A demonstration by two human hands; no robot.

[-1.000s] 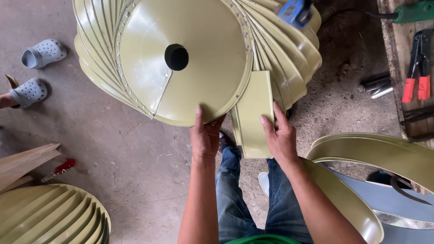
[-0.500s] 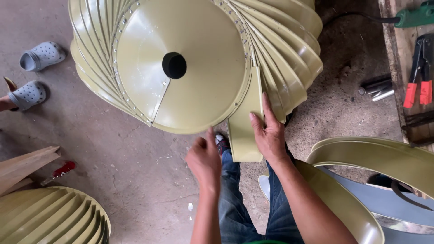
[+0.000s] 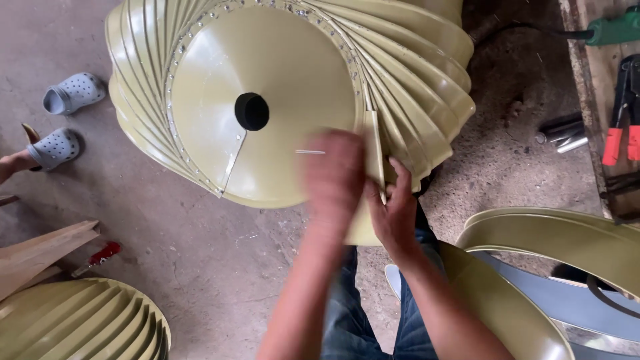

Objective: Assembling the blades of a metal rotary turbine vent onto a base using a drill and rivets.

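Right hand (image 3: 395, 215) pinches the olive sheet-metal vane (image 3: 375, 157) at the near right rim of the vaned ventilator dome (image 3: 427, 80). Left hand (image 3: 335, 180) is blurred over the cone disc (image 3: 280, 67), grip unclear. Vane looks thin, light, springy, sharp-edged; I'd hold the flat faces.

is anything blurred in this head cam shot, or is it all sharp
Head view: the left hand is smeared by motion blur; the right hand on the olive vane is sharper; the olive cone disc and red-handled pliers are crisp; lighting is soft, without hard shadows.
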